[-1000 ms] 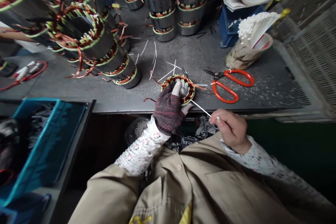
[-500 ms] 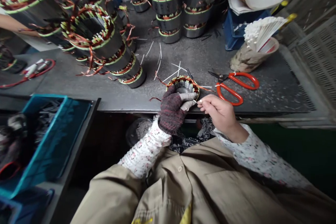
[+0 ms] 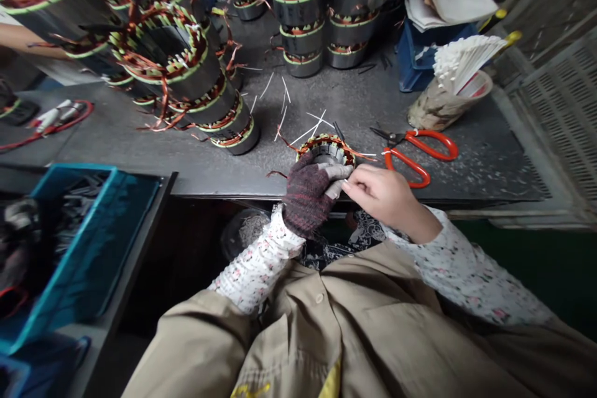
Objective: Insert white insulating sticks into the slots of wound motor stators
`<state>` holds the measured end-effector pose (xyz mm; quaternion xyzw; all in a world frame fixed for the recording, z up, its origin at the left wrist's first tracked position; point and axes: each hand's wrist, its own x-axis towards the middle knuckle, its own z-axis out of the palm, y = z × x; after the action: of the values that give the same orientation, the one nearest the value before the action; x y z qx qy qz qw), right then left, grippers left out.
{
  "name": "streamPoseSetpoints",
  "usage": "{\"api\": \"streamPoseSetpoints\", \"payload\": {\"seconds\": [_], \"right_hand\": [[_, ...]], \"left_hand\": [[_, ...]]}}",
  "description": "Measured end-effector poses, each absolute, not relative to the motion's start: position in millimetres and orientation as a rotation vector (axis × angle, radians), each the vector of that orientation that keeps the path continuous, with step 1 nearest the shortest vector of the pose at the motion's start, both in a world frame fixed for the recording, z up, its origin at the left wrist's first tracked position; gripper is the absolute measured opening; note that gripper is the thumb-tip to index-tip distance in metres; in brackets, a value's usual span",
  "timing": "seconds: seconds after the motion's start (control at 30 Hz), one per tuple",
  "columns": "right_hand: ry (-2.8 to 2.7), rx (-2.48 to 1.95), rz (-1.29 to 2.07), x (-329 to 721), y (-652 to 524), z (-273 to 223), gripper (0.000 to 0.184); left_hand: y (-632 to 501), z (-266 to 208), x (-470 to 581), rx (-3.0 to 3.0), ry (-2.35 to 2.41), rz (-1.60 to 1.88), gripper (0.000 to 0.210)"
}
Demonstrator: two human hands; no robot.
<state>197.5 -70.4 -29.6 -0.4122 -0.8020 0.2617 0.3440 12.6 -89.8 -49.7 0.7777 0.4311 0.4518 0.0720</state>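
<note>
At the near edge of the desk [image 3: 224, 183], curling the fingers of the gloved left hand [image 3: 306, 194] over the copper-wound ring [image 3: 329, 150] and pinching those of the right hand [image 3: 385, 196] together, apparently on a barely showing white strand [image 3: 345, 181], seemingly midway, with copper leads [image 3: 364, 155] left loose.

The gloved left hand [image 3: 308, 196] hides the near side of the stator [image 3: 330, 150]. The white spot [image 3: 345, 183] at the fingertips of the right hand [image 3: 382, 194] is too small to identify. The top edge truncates the rear stator stacks [image 3: 301, 11].
</note>
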Motion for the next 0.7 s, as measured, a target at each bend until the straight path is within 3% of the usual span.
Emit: {"api": "streamPoseSetpoints", "payload": {"seconds": [0.17, 0.3, 0.4, 0.7], "right_hand": [[-2.003, -0.842, 0.913, 214.0, -81.4, -1.6, 0.038], [-1.812, -0.699, 1.262, 219.6, -83.8, -6.6, 0.04], [-1.599, -0.749, 1.533, 222.7, -89.9, -16.8, 0.043], [-1.348, -0.715, 1.229, 189.7, -51.7, -11.6, 0.038]], "left_hand": [[-91.6, -47.2, 12.9, 2.408, 1.353, 1.307, 0.019], [-95.0, -50.2, 10.3, 2.343, 1.382, 1.328, 0.053], [-97.9, -51.5, 9.7, 2.31, 1.504, 1.252, 0.067], [-107.9, -65.3, 44.7, 2.28, 1.571, 1.189, 0.082]]}}
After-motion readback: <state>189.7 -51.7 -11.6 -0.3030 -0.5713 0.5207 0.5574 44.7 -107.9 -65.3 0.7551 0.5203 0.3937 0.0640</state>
